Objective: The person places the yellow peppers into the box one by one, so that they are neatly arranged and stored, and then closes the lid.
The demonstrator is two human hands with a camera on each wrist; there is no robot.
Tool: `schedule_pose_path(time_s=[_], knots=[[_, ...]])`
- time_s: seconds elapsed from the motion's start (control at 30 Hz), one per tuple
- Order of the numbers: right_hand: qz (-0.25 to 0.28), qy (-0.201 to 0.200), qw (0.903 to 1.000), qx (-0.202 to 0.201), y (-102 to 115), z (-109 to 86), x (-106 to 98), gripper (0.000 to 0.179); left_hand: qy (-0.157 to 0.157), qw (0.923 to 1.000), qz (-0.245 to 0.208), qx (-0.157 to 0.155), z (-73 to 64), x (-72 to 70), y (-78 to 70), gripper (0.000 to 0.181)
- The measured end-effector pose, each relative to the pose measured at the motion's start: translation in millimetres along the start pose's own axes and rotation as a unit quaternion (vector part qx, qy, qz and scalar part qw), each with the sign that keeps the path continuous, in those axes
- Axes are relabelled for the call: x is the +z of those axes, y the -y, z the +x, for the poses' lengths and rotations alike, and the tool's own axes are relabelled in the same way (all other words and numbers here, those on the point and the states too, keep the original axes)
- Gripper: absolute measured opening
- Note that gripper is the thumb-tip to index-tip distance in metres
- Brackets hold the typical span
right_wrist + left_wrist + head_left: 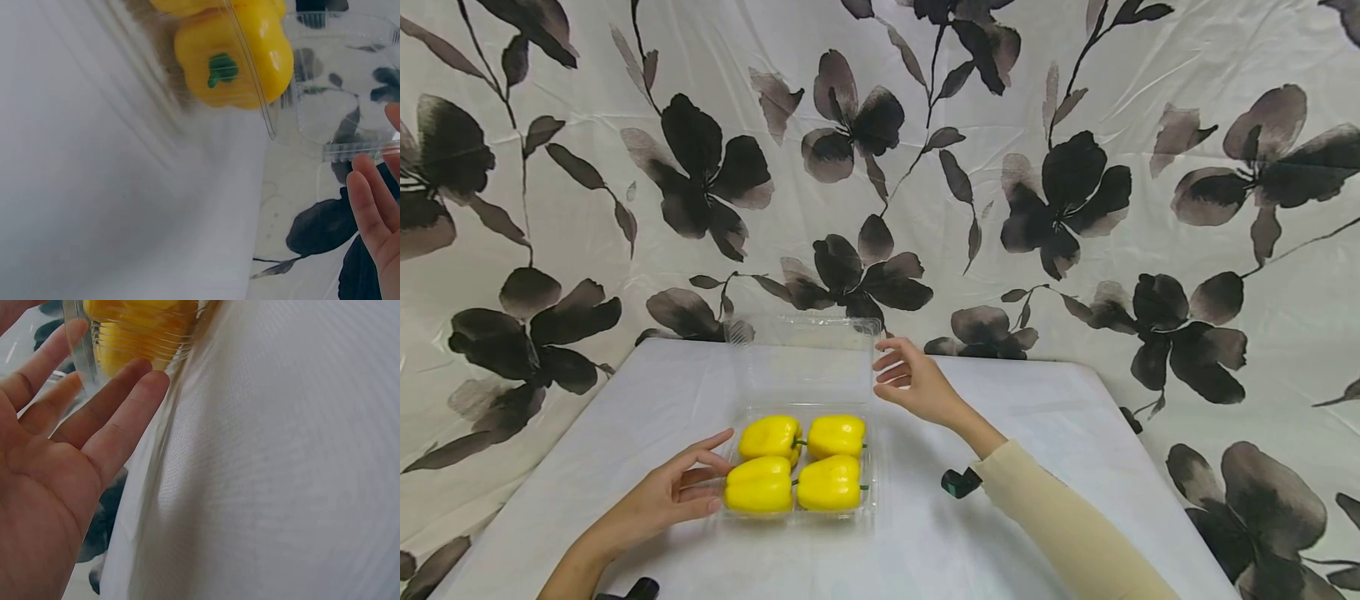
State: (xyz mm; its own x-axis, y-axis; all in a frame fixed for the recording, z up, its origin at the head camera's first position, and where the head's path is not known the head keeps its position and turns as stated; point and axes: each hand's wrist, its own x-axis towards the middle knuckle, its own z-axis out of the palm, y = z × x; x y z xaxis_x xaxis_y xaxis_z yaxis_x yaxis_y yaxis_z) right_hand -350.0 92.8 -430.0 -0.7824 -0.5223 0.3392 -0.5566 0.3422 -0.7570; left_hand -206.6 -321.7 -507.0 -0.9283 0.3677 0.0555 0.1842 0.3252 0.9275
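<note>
A clear plastic clamshell box (871, 500) lies on the table with its lid (805, 320) raised at the back. Several yellow bell peppers (758, 485) with green stems sit in its base, in two rows. My left hand (658, 492) is at the box's left side, its fingers spread and fairly straight, the fingertips right at the wall. In the left wrist view, the fingertips (159, 380) overlap the ribbed plastic. My right hand (921, 385) is at the lid's right edge with fingers extended. The right wrist view shows the fingertips (361, 164) against the lid's rim.
A white cloth covers the table (1000, 517). Behind it hangs a pale curtain (940, 225) with dark flower prints. Dark wrist devices show by both arms, the right one (961, 482) beside the beige sleeve (1060, 525).
</note>
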Motion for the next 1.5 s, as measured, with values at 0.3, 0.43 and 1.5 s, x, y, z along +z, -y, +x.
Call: schedule_pose_path(time_s=[0.3,0.43,1.5], knots=[[0.023,0.022,0.9995,-0.005,2.9,-8.3,-2.1,0.051,-0.007,0.9999,0.005,-0.009,1.4,0.2,0.1,0.038],[0.026,0.025,0.9993,-0.012,6.6,-11.4,-2.6,0.044,-0.004,1.0,0.001,0.003,0.9,0.3,-1.5,0.037],[-0.01,0.067,0.9969,-0.041,12.7,-52.2,3.3,0.038,-0.008,0.9999,0.006,-0.01,0.2,-0.4,2.0,0.038]])
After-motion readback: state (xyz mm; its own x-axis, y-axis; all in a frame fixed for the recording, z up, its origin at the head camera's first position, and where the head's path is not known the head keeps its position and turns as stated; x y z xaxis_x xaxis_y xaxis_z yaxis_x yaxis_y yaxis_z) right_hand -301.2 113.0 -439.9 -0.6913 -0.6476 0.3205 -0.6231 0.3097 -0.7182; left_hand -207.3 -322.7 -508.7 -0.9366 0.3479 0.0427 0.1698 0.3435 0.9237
